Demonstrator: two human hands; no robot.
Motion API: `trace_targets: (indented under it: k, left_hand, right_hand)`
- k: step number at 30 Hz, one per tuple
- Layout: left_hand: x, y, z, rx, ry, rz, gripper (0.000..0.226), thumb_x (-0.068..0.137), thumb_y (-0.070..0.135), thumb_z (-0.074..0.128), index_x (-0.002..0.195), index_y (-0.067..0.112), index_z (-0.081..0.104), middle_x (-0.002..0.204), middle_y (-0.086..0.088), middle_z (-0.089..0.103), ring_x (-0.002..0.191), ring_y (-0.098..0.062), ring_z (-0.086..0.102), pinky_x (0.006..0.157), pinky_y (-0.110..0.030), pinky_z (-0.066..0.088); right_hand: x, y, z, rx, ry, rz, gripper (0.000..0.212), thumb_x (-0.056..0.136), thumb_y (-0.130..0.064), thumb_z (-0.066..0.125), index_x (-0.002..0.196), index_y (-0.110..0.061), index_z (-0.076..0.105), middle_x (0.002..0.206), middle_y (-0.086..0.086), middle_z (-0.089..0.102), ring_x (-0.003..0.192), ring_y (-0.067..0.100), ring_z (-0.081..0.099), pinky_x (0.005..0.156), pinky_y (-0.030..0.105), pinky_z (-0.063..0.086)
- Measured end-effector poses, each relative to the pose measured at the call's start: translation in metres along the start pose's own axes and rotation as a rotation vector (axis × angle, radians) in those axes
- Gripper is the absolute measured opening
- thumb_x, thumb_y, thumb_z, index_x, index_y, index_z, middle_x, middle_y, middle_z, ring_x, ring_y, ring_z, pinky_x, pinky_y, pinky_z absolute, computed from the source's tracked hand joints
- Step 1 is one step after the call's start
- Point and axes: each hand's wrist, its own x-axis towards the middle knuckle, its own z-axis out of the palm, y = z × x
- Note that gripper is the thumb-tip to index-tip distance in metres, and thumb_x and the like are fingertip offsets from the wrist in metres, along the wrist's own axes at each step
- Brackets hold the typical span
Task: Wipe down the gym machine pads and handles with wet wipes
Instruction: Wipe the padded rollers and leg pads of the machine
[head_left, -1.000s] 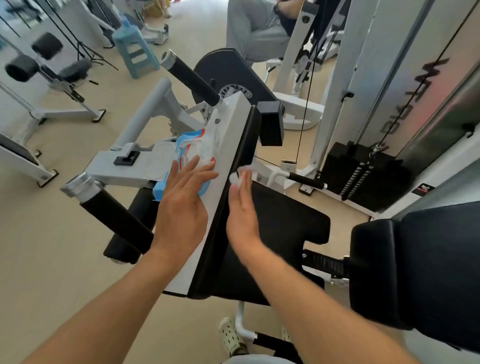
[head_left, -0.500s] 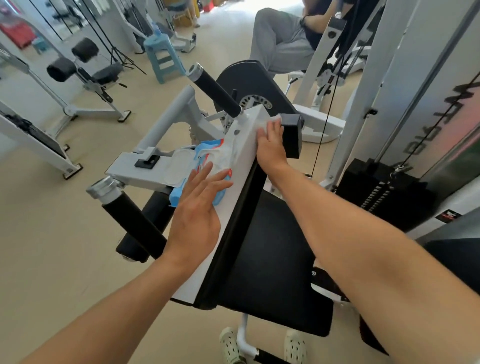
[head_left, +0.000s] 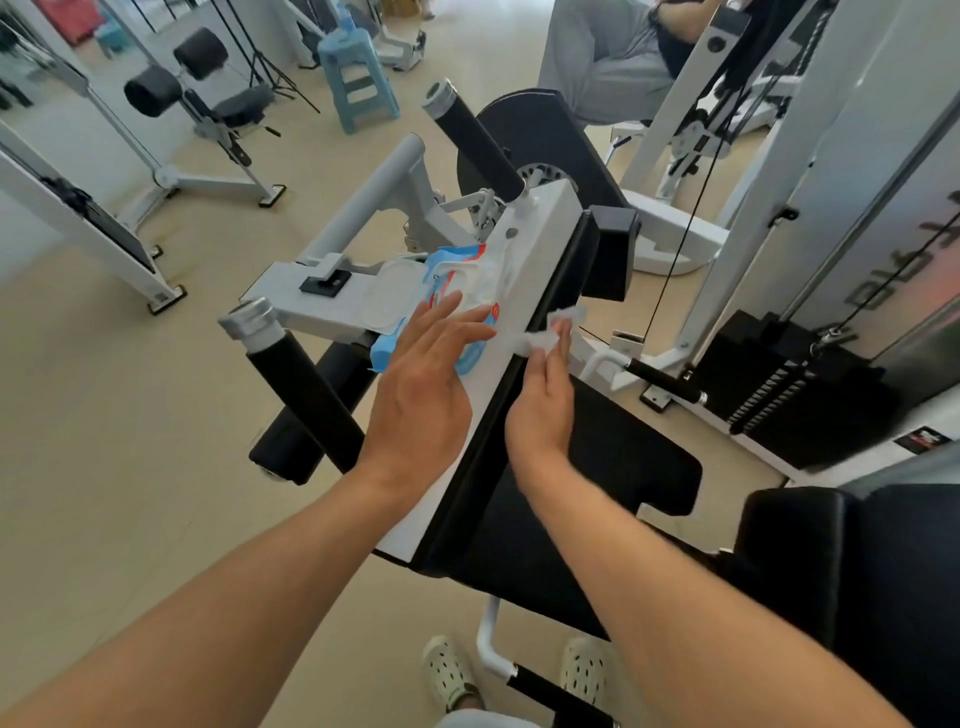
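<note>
Mid-wipe on the pad (head_left: 545, 467) edge: my right hand (head_left: 543, 410) presses the wipe (head_left: 545, 332) flat-fingered, left hand (head_left: 423, 395) flat on the wipes pack (head_left: 441, 291); next, probably sweep along the pad.

The white panel (head_left: 540, 244) of the gym machine runs from six o'clock up toward one o'clock, edged on its right by a black pad (head_left: 571, 467); on it, at about eleven o'clock from the panel's middle, lies a blue wet-wipe pack (head_left: 457, 280), its white lid (head_left: 392, 296) flipped open toward nine o'clock over the grey frame arm (head_left: 291, 306); the left hand (head_left: 421, 395) rests flat on panel and pack; the right hand (head_left: 543, 405) presses a white wipe (head_left: 550, 332) against the panel's right edge.
</note>
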Motion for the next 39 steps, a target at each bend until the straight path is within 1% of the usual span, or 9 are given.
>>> trace_targets:
  k: [4,9,13,17,20,22,27,33,39]
  left_hand:
    - [-0.001,0.0,-0.002,-0.041,0.012,-0.007,0.042,0.089,-0.017,0.054,0.119,0.012,0.064,0.136,-0.002,0.062,0.145,-0.019,0.039,0.123,-0.021,0.016]
    - [-0.004,0.0,-0.004,-0.151,0.013,0.021,0.044,0.086,-0.019,0.051,0.116,0.011,0.065,0.136,-0.003,0.063,0.144,-0.023,0.04,0.121,-0.05,0.03]
    - [-0.012,0.0,-0.009,-0.256,0.011,0.109,0.043,0.084,-0.017,0.05,0.113,0.011,0.066,0.133,-0.002,0.064,0.143,-0.023,0.042,0.12,-0.052,0.031]
    - [-0.052,0.0,-0.037,-0.458,-0.03,0.254,0.033,0.095,0.0,0.039,0.109,0.005,0.069,0.129,-0.006,0.066,0.141,-0.02,0.045,0.121,-0.03,0.029]
    - [-0.096,-0.018,-0.073,-0.626,0.015,0.355,0.044,0.11,0.021,0.034,0.1,0.003,0.073,0.116,-0.009,0.072,0.125,-0.018,0.059,0.107,-0.032,0.047]
    - [-0.11,-0.036,-0.096,-0.713,0.118,0.359,0.042,0.109,0.016,0.038,0.089,0.007,0.073,0.097,-0.005,0.074,0.102,-0.011,0.067,0.09,-0.025,0.054]
    - [-0.079,-0.081,-0.145,-0.788,0.293,0.152,0.028,0.086,-0.006,0.043,0.076,0.012,0.063,0.071,0.005,0.059,0.061,-0.004,0.055,0.055,-0.016,0.042]
    - [-0.016,-0.123,-0.139,-0.791,0.194,-0.181,0.023,0.093,0.004,0.053,0.087,0.025,0.062,0.078,0.011,0.063,0.076,-0.01,0.061,0.067,-0.01,0.045]
    - [0.05,-0.144,-0.112,-0.685,0.082,-0.205,0.003,0.094,0.025,0.062,0.094,0.029,0.061,0.082,0.018,0.063,0.081,-0.003,0.059,0.068,-0.006,0.043]
  right_hand:
    - [-0.081,0.017,0.007,-0.043,-0.013,-0.055,0.047,0.112,-0.03,0.033,0.156,-0.043,0.022,0.166,-0.025,0.016,0.151,-0.012,0.008,0.129,0.03,0.01]
    - [-0.152,0.032,0.006,-0.173,-0.168,-0.081,0.062,0.104,-0.044,0.035,0.159,-0.042,0.006,0.162,-0.04,-0.003,0.149,-0.015,-0.007,0.123,0.02,0.005]
    - [-0.182,0.042,0.008,-0.265,-0.132,-0.164,0.06,0.106,-0.033,0.039,0.161,-0.031,0.016,0.165,-0.035,0.003,0.152,-0.01,-0.002,0.118,0.007,0.009]
    - [-0.2,0.039,0.015,-0.143,0.047,-0.117,0.045,0.107,-0.013,0.044,0.149,-0.029,0.049,0.156,-0.022,0.043,0.15,0.002,0.032,0.122,0.023,0.029]
    - [-0.199,0.01,0.025,-0.052,0.375,-0.061,0.03,0.106,-0.019,0.049,0.128,-0.029,0.067,0.124,-0.01,0.072,0.121,0.009,0.064,0.104,0.031,0.052]
    - [-0.192,-0.016,0.032,-0.099,0.574,-0.131,0.025,0.106,-0.028,0.051,0.121,-0.03,0.07,0.11,-0.01,0.074,0.108,0.011,0.068,0.091,0.029,0.056]
    - [-0.168,-0.085,0.058,-0.041,0.626,-0.261,0.016,0.096,-0.036,0.064,0.108,-0.034,0.074,0.106,-0.021,0.075,0.105,-0.003,0.067,0.092,0.024,0.05]
    - [-0.106,-0.14,0.081,0.017,0.477,-0.25,0.011,0.092,-0.033,0.071,0.097,-0.027,0.079,0.111,-0.007,0.077,0.11,0.013,0.07,0.097,0.036,0.054]
    - [0.018,-0.18,0.087,0.009,0.583,-0.278,0.014,0.097,-0.031,0.07,0.109,-0.024,0.074,0.11,-0.008,0.073,0.107,0.012,0.068,0.085,0.025,0.057]
